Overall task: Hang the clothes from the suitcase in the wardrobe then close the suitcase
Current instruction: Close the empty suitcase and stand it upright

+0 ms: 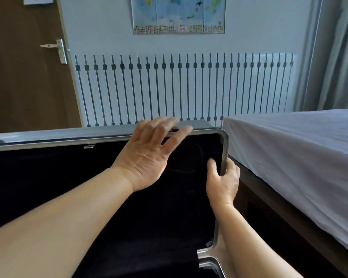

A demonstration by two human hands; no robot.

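Observation:
The suitcase lid (48, 137) stands raised in front of me, a silver metal frame around a black fabric lining. My left hand (149, 155) reaches over the lid's top edge near its right corner, fingers spread and fairly straight, touching the rim. My right hand (223, 177) grips the lid's right side edge, thumb inside on the lining and fingers wrapped behind the frame. A corner of the suitcase's lower half (211, 263) shows at the bottom. No clothes are visible inside; the wardrobe is out of view.
A bed with a white sheet (299, 157) and dark wooden frame stands close on the right. A white radiator (185, 87) lines the wall behind the lid, below a map (178, 15). A brown door (28, 67) is at left, grey curtains (333, 57) at right.

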